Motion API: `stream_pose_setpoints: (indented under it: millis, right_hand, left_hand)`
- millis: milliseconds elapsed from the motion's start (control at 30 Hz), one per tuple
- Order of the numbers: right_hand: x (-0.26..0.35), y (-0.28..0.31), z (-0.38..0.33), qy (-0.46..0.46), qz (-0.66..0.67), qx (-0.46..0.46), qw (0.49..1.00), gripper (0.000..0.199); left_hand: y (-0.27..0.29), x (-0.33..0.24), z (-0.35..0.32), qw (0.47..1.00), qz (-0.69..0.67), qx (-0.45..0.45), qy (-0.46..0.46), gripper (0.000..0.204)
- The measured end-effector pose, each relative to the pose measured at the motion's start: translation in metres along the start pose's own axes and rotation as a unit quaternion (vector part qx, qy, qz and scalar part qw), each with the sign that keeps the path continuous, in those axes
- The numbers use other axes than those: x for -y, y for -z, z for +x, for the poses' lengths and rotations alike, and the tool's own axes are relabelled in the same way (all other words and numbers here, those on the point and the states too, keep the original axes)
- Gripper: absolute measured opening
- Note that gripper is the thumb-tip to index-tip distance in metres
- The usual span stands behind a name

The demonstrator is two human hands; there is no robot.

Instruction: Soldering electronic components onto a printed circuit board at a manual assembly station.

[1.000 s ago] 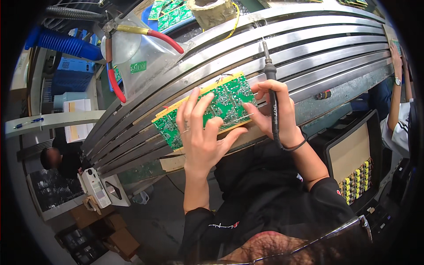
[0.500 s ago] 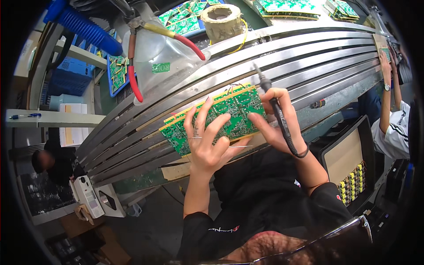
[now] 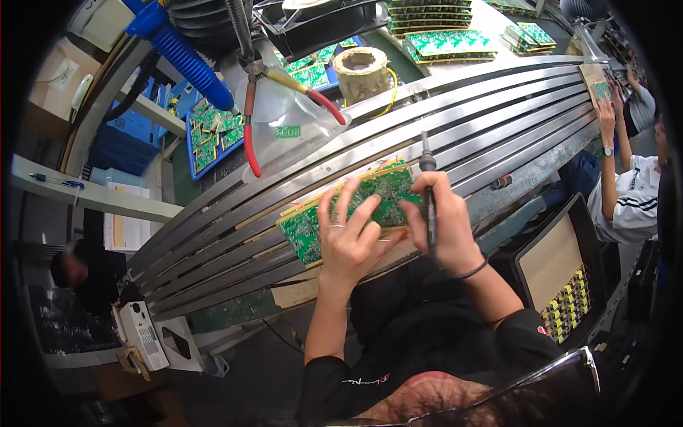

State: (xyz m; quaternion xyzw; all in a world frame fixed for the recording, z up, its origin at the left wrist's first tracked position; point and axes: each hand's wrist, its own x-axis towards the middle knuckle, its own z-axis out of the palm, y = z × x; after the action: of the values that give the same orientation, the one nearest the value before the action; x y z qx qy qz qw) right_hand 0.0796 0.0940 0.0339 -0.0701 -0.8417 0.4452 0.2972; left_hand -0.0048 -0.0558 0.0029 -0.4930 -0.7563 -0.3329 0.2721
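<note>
I'm risking a scorching slip: right fingers (image 3: 442, 185) clasping the soldering iron (image 3: 430, 213), left fingers (image 3: 344, 205) half-spread over the circuit board (image 3: 390, 192), hold unclear.

Workshop: soldering iron (image 3: 430, 213), stacked circuit boards (image 3: 449, 45)

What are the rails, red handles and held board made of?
Rails: likely bare metal, smooth; bright, streaky reflections.
Red handles: probably plastic or rubber, smooth; uniform colour, rounded ends.
Held board: seemingly rigid laminate, green-coated; flat, silvery dots look like solder.
</note>
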Motion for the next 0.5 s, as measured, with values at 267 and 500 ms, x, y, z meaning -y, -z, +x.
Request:
stream_pose_setpoints:
  millis: [267,500]
  right_hand:
    - [-0.009,0.008,0.008,-0.042,0.015,-0.014,0.999,0.035]
    - [-0.038,0.01,0.006,-0.105,0.118,-0.005,0.987,0.034]
  left_hand:
    - [0.001,0.0,0.009,0.997,-0.016,0.043,0.055,0.043]
    - [0.013,-0.01,0.014,0.99,0.009,0.123,0.075,0.048]
